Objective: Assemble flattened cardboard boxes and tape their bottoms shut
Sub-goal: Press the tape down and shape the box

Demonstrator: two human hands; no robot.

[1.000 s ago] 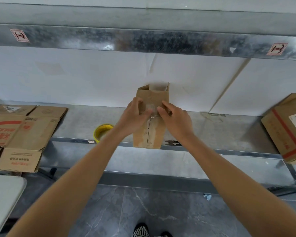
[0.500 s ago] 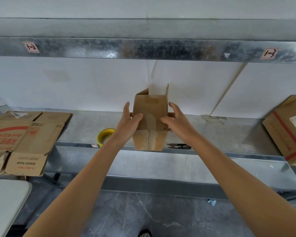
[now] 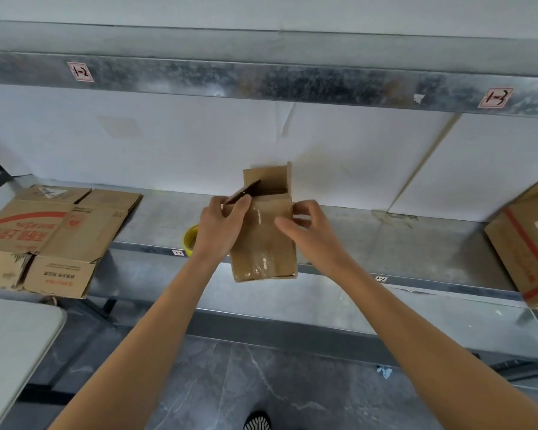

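Beside the box (image 3: 263, 240), the left hand (image 3: 222, 225) half-hides a tape roll (image 3: 189, 240).

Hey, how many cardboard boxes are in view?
3: a small box gripped by the left hand and right hand at centre; a flattened box, possibly stacked, on the shelf at left; a labelled box cut off at right.

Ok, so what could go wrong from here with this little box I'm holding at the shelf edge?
1. The box reaches past the front edge of the shelf, held only by the left hand and right hand; a slack grip could drop it to the floor.
2. The yellow tape roll sits near that edge beside the left wrist; a nudge might knock it off.
3. The clear tape on the box looks wrinkled and may lift.
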